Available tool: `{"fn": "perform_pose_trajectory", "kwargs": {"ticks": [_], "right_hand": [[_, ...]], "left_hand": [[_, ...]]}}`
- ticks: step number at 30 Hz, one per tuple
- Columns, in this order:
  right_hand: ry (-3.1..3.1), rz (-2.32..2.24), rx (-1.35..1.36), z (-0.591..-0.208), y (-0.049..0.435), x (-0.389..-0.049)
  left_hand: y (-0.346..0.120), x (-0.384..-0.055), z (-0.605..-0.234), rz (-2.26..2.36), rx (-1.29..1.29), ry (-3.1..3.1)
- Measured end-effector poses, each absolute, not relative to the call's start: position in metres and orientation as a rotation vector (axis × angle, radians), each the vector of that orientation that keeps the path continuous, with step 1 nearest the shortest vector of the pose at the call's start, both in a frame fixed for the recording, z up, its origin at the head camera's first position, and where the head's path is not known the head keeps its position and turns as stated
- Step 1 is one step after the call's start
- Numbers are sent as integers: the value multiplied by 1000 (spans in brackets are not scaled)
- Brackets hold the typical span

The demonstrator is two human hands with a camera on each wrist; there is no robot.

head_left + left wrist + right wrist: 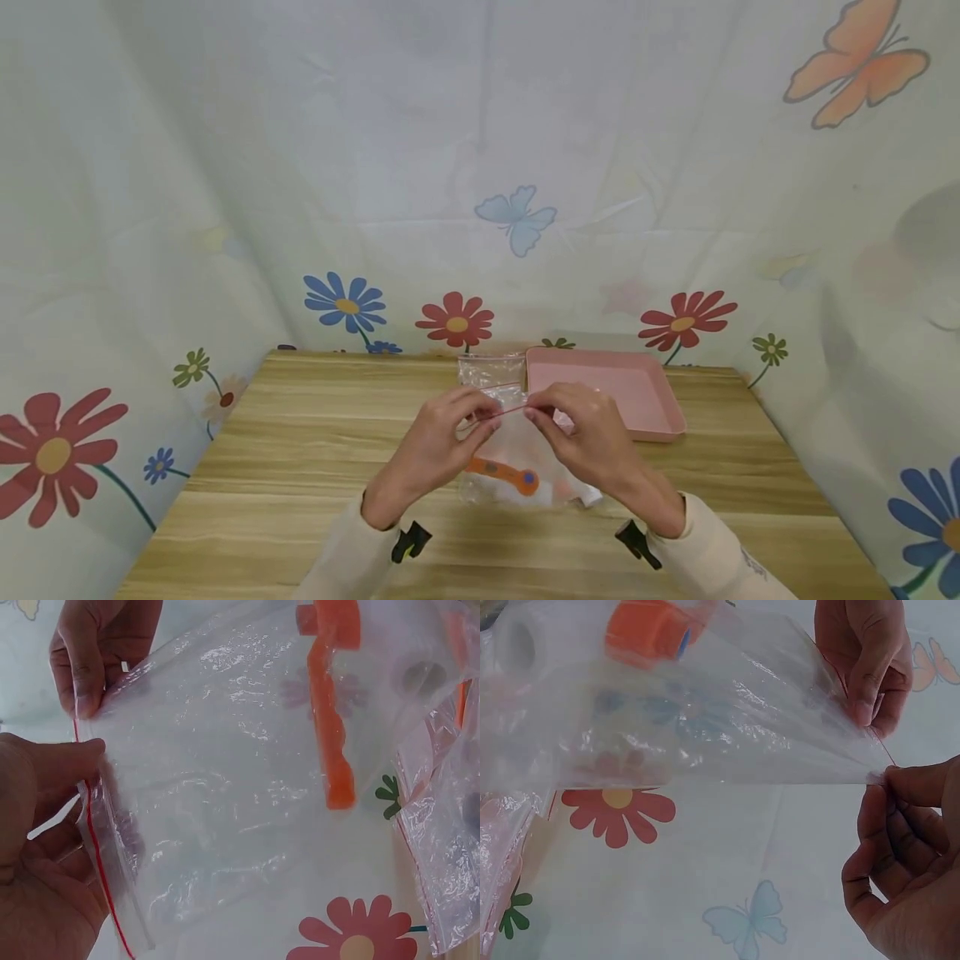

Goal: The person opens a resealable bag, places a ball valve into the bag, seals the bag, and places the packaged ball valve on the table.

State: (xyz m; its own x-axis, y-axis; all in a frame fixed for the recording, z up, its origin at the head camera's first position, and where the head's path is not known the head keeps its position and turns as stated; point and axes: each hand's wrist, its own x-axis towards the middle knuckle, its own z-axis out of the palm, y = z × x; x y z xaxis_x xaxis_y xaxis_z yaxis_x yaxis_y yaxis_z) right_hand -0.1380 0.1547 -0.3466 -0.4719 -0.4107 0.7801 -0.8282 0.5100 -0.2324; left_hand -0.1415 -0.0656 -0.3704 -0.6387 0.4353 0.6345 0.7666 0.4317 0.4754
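Note:
A clear zip bag [517, 437] with a red closure line hangs between both hands. My left hand [442, 437] pinches the bag's mouth edge between thumb and fingers, as the left wrist view [45, 832] of that hand shows. With thumb and fingertips, my right hand [588, 433] pinches the corner at the other end of the red line, clear in the right wrist view. Inside the bag lies an orange plastic piece [504, 477] with a blue spot on its rounded end. A white roll [521, 645] shows through the film near it; its kind is unclear.
Behind the right hand, a shallow pink tray [667, 392] stands at the back of the wooden table [315, 450]. Another clear bag [491, 367] lies left of the tray. A curtain printed with flowers and butterflies [517, 218] hangs along the table's back and sides.

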Motion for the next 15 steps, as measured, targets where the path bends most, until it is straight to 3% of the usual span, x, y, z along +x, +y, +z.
{"fn": "perform_pose_trajectory", "kwargs": {"ticks": [15], "right_hand": [[-2084, 795, 1021, -351, 150, -137]], "left_hand": [[-57, -140, -367, -1061, -1058, -2237]]}}
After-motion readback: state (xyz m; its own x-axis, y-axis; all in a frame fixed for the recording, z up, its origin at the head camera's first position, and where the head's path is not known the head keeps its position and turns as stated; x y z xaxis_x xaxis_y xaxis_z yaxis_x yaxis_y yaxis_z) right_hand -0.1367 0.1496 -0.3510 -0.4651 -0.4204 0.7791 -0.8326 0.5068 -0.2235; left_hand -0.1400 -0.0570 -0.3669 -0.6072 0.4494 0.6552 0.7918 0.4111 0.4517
